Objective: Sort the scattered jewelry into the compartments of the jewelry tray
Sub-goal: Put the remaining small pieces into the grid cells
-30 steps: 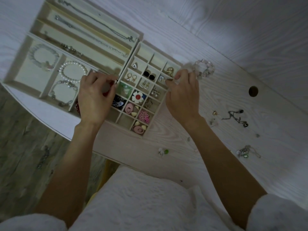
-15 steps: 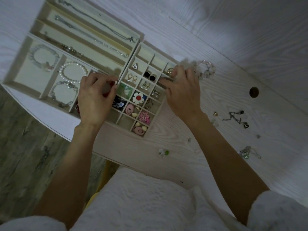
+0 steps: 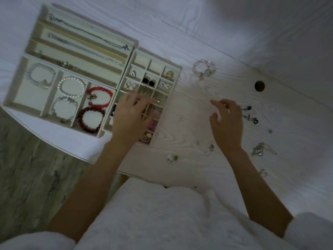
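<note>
The jewelry tray (image 3: 100, 73) sits at the table's (image 3: 189, 109) left edge, bracelets and necklaces in its larger compartments, earrings in the small grid. The left hand (image 3: 130, 116) hovers over that grid, its grip released, fingers spread. The right hand (image 3: 228, 121), fingers loosely curled and holding nothing, hangs over bare table beside scattered pieces (image 3: 250, 118). A beaded bracelet (image 3: 204, 68) lies just right of the tray.

A pale whitewashed wood-grain tabletop (image 3: 225, 42) fills most of the view. A dark round hole (image 3: 259, 86) sits in it toward two o'clock. Grey-green wood-plank flooring (image 3: 27, 168) shows at eight o'clock. White fluffy clothing (image 3: 153, 222) spreads across six o'clock.
</note>
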Motion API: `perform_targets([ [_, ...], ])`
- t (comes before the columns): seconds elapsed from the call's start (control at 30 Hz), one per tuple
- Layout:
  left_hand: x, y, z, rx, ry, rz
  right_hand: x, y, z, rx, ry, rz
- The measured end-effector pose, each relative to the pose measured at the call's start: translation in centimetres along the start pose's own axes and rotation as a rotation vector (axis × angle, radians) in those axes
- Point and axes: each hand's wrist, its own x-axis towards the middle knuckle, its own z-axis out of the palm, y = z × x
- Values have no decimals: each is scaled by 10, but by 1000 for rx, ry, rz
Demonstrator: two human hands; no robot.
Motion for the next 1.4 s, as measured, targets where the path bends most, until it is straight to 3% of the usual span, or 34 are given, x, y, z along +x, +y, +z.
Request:
perform_targets([
  [0.13, -10, 29, 22, 129, -114, 29, -40, 56, 3, -83, -214, 171],
  [0.3, -13, 36, 27, 173, -97, -48, -61, 52, 16, -52, -284, 36],
  [0.57, -19, 37, 28, 224, -58, -102, -52, 52, 9, 58, 2, 83],
  [0.8, -23, 49, 28, 275, -23, -177, -21, 43, 16, 112, -76, -197],
  [1.03, -22, 49, 30, 342, -10, -141, -14, 33, 20, 133, -93, -194],
  [1.4, -22, 39, 31, 348, -5, -52, -8, 32, 16, 184, -215, 20],
])
